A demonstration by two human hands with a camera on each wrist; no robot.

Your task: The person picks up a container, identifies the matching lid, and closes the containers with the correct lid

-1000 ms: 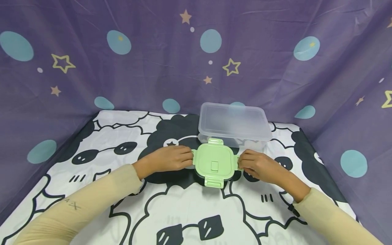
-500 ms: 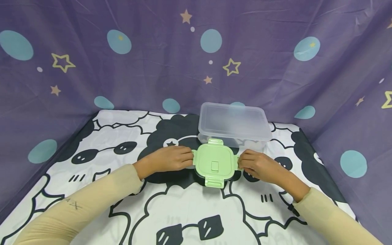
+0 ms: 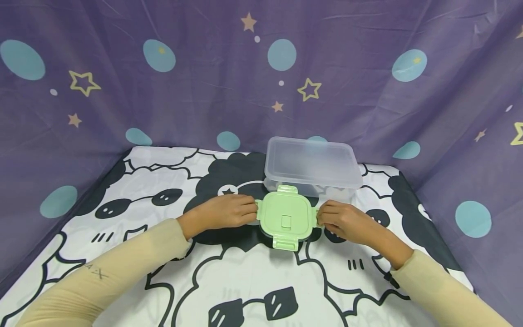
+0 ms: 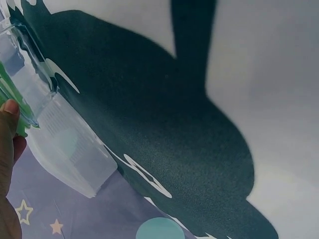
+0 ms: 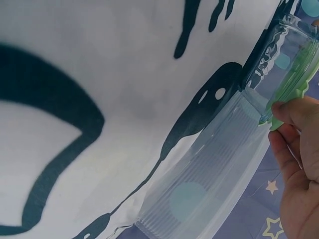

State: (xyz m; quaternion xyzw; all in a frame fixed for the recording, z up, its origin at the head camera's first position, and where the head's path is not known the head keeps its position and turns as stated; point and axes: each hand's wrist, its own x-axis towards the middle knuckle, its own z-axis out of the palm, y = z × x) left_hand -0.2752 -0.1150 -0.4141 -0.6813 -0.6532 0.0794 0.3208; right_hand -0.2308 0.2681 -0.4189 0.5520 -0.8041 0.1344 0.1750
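Note:
A square glass food container with a light green snap-on lid stands on the patterned cloth in the middle. The lid's front clip and back clip stick outward. On the left side, my left hand pinches that side's clip, its thumb visible against the green edge in the left wrist view. My right hand pinches the opposite clip between thumb and fingers, as the right wrist view shows. Both side clips are partly covered by the fingertips.
Right behind the container is a larger translucent plastic box with a frosted lid. A black and white sheep-print cloth covers the table. Purple curtain with stars and blue ovals hangs behind and at both sides.

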